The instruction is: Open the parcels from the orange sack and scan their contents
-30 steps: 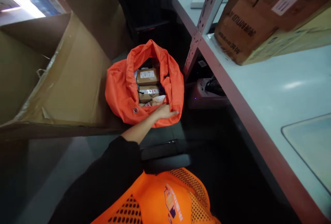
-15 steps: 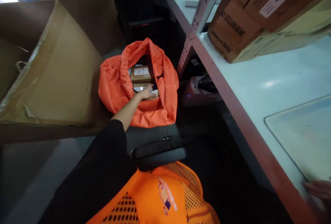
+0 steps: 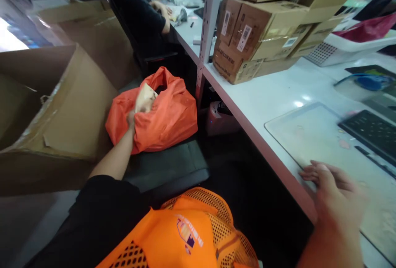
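A slouching orange bag [image 3: 168,115] rests on a dark flat seat-like surface [image 3: 173,167] to my left front. My left hand [image 3: 132,117] reaches to the bag's near left side and is closed on a pale, cream-coloured package [image 3: 145,98] at its opening; blur and the bag's folds hide part of the fingers. On the right, my right hand [image 3: 331,185] is at the table's front edge, over the border of a pale desk mat [image 3: 297,129]. Its fingers are loosely bent, with nothing visible in them.
A big open cardboard box [image 3: 83,107] stands left of the bag. Taped cartons [image 3: 244,49] are stacked on the white table [image 3: 247,90] behind a metal upright [image 3: 208,24]. A keyboard [image 3: 371,136] and white basket [image 3: 346,49] lie right. A co-worker [image 3: 142,20] sits at the back.
My left hand has come from inside the bag to its left side, with the pale package there. The bag's opening has folded over. My right hand has come further into view.
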The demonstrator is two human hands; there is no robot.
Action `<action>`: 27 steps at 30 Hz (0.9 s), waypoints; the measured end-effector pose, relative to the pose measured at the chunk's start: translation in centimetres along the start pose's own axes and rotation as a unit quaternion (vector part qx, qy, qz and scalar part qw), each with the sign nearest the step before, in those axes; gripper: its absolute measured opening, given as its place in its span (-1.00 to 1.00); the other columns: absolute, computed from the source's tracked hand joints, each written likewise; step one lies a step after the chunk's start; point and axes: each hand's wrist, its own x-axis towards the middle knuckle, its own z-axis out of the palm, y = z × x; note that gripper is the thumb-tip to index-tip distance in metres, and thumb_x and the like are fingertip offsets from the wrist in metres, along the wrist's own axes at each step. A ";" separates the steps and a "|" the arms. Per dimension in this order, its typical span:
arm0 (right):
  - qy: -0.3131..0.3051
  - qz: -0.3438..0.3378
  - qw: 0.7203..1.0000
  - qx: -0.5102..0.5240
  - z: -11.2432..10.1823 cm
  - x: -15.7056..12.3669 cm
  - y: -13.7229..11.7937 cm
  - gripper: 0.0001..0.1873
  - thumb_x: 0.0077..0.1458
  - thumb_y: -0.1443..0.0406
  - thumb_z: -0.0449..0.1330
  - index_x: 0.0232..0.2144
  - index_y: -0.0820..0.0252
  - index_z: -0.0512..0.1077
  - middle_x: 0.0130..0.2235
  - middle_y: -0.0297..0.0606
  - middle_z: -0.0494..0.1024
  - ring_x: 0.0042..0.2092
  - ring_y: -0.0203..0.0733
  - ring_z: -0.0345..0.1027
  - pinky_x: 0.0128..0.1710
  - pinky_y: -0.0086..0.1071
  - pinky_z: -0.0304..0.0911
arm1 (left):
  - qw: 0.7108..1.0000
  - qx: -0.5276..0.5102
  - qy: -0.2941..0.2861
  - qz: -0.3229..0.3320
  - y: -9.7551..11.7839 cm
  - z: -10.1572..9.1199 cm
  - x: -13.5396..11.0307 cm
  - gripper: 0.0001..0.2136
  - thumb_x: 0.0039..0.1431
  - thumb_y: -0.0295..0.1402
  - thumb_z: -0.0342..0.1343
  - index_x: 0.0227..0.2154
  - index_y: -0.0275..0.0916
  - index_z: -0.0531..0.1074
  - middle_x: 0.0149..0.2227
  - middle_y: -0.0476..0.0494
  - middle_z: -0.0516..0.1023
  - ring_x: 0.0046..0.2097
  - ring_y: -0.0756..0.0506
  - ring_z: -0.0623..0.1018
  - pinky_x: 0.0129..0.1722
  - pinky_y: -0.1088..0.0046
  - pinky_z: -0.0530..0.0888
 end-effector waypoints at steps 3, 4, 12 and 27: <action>-0.009 -0.008 1.000 -0.008 0.1 0.0 0.0 -0.78 -0.06 0.09 0.33 -0.36 0.04 0.60 -0.44 -0.22 0.56 -0.41 -0.05 0.44 -0.21 -0.02 0.42 | 0.984 0.052 0.168 -0.002 3.3 -5.7 0.9 -0.58 0.39 -0.27 0.16 0.15 -0.49 0.34 0.22 -0.47 0.42 0.25 -0.33 0.42 0.31 -0.03 0.29; -0.013 -0.009 1.000 -0.004 0.1 -0.1 -0.1 -0.78 -0.06 0.09 0.33 -0.36 0.04 0.60 -0.44 -0.22 0.56 -0.41 -0.05 0.45 -0.21 -0.03 0.43 | 0.973 0.067 0.216 0.034 5.1 -7.1 0.8 -0.55 0.39 -0.26 0.17 0.14 -0.55 0.32 0.21 -0.52 0.42 0.26 -0.34 0.41 0.32 -0.01 0.27; 0.034 -0.087 0.992 0.083 -6.2 -3.4 -0.5 -0.74 0.05 0.08 0.34 -0.30 0.13 0.60 -0.41 -0.25 0.58 -0.43 -0.14 0.48 -0.34 -0.21 0.47 | 0.831 0.008 0.000 0.556 23.4 1.1 -13.6 -0.61 0.28 -0.06 0.23 -0.04 -0.29 0.47 0.01 -0.22 0.55 0.13 -0.29 0.51 0.22 0.10 0.39; 0.077 -0.198 0.953 -0.216 -18.2 -1.6 -0.1 -0.64 0.28 0.06 0.17 -0.03 0.13 0.54 0.02 -0.05 0.60 0.07 0.08 0.46 0.12 0.02 0.38 | 0.555 0.069 -0.408 0.722 26.5 21.3 -38.1 -0.21 0.20 0.06 0.27 0.43 0.08 0.14 0.53 -0.24 -0.09 0.51 -0.57 -0.20 0.37 -0.45 -0.04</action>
